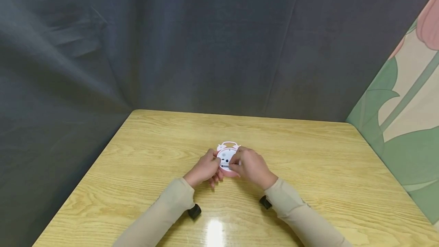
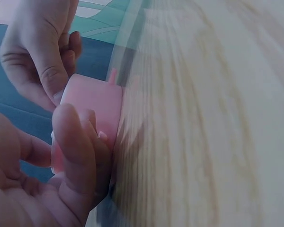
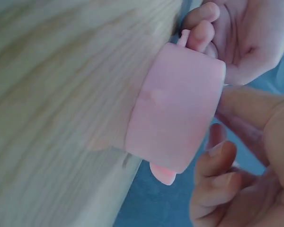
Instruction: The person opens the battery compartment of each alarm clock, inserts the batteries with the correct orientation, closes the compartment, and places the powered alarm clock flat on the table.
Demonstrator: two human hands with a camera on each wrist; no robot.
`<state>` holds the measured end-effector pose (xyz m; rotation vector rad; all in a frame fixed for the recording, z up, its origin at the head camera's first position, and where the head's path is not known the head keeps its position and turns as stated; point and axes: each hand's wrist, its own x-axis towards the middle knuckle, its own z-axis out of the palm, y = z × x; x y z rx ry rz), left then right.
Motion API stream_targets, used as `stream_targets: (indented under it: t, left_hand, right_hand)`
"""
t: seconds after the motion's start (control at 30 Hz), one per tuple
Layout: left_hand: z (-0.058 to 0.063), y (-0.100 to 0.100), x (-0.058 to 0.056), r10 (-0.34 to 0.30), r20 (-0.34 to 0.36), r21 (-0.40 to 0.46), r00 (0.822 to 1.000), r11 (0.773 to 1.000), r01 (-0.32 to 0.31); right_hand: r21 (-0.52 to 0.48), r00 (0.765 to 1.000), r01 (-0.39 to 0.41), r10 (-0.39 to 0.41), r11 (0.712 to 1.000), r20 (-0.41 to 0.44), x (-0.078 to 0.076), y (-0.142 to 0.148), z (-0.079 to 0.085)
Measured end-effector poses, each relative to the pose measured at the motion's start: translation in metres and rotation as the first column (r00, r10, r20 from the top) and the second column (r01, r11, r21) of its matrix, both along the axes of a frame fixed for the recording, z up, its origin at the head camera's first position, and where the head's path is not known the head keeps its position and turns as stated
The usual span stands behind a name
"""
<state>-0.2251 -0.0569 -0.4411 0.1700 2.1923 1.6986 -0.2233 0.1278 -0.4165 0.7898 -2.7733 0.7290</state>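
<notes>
A pink alarm clock [image 1: 228, 155] with a white back and twin bells lies face down on the wooden table, its handle toward the far side. My left hand [image 1: 206, 167] grips the clock's left side, thumb on the rim of the back and other fingers around the pink side wall. On the right, my right hand [image 1: 253, 166] brings thumb and index fingertips together at a dark slot [image 1: 225, 166] low on the clock's back. Those fingertips cover part of the slot, and I cannot tell whether they pinch something small. The pink side wall [image 3: 175, 104] fills the middle of the right wrist view.
The wood-grain table [image 1: 137, 144] spreads around both hands. Behind it and to the left hangs a dark curtain [image 1: 205, 48]. A floral panel [image 1: 404, 125] borders the right edge. Black wrist devices [image 1: 194, 212] sit under both cuffs.
</notes>
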Motion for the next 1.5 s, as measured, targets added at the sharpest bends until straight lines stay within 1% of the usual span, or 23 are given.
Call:
stream_targets:
  t: [0.13,0.2,0.27,0.33,0.4,0.5,0.67,0.83,0.93,1.07,1.17,1.27,1.33,1.37,1.43,1.47,1.5]
  left_hand:
    - [0.001,-0.001,0.001,-0.002,0.001,-0.008,1.0,1.0,0.002]
    - [0.001,-0.001,0.001,-0.001,0.005,-0.008,1.0,1.0,0.001]
    - [0.001,-0.001,0.001,-0.001,0.007,-0.005,1.0,1.0,0.001]
    - [0.0,-0.001,0.001,0.0,0.007,-0.001,1.0,1.0,0.0]
    - [0.0,0.0,0.0,0.003,0.006,0.002,1.0,1.0,-0.003]
    - [-0.001,0.0,-0.001,0.005,0.003,0.005,1.0,1.0,-0.005]
    - [0.0,0.0,-0.002,0.004,0.006,-0.002,1.0,1.0,-0.004]
    - [0.0,0.0,-0.002,0.005,0.01,-0.006,1.0,1.0,-0.005]
    - [0.0,0.001,-0.002,0.006,0.011,-0.006,1.0,1.0,-0.006]
    - [0.0,0.001,-0.002,0.008,0.006,-0.002,1.0,1.0,-0.008]
    - [0.0,0.001,-0.002,0.001,0.002,-0.003,1.0,1.0,-0.001]
    - [0.001,0.0,-0.001,-0.015,-0.004,-0.031,1.0,0.999,0.015]
    - [0.003,-0.001,-0.001,-0.027,-0.007,-0.055,1.0,0.998,0.026]
    - [0.003,-0.001,0.0,-0.031,-0.01,-0.066,0.999,0.997,0.03]
    - [0.004,-0.001,0.0,-0.035,-0.012,-0.086,0.999,0.996,0.034]
    - [0.004,-0.001,0.001,-0.036,-0.013,-0.093,0.999,0.995,0.035]
    - [0.004,-0.001,0.001,-0.036,-0.012,-0.097,0.999,0.995,0.035]
  right_hand:
    - [-0.055,0.995,0.027,-0.021,0.998,0.097,-0.002,0.0,0.001]
    - [-0.062,0.994,0.017,-0.01,0.998,0.11,-0.003,0.001,0.0]
    - [-0.037,0.997,-0.019,0.022,0.999,0.074,-0.003,0.002,-0.001]
    - [0.01,0.998,-0.062,0.062,0.998,0.005,-0.003,0.003,-0.002]
    - [0.065,0.992,-0.096,0.1,0.993,-0.074,-0.003,0.003,-0.002]
    - [0.121,0.981,-0.102,0.119,0.987,-0.15,-0.001,0.003,-0.002]
    - [0.165,0.977,-0.069,0.1,0.984,-0.189,0.002,0.002,0.0]
    - [0.185,0.978,-0.052,0.087,0.981,-0.189,0.003,0.001,0.001]
    - [0.156,0.988,-0.044,0.066,0.987,-0.143,0.002,0.001,0.001]
    - [0.042,0.999,-0.043,0.044,0.998,-0.027,-0.001,0.003,0.001]
    - [-0.039,0.997,-0.067,0.069,0.997,0.029,-0.005,0.006,-0.001]
    - [-0.089,0.994,-0.098,0.102,0.991,0.043,-0.007,0.008,-0.003]
    - [-0.122,0.992,-0.094,0.104,0.988,0.078,-0.007,0.009,-0.004]
    - [-0.134,0.991,-0.075,0.089,0.988,0.102,-0.008,0.009,-0.005]
    - [-0.15,0.986,-0.003,0.027,0.989,0.163,-0.008,0.01,-0.005]
    - [-0.149,0.978,0.048,-0.017,0.988,0.206,-0.009,0.01,-0.006]
    - [-0.145,0.966,0.098,-0.059,0.985,0.253,-0.009,0.011,-0.006]
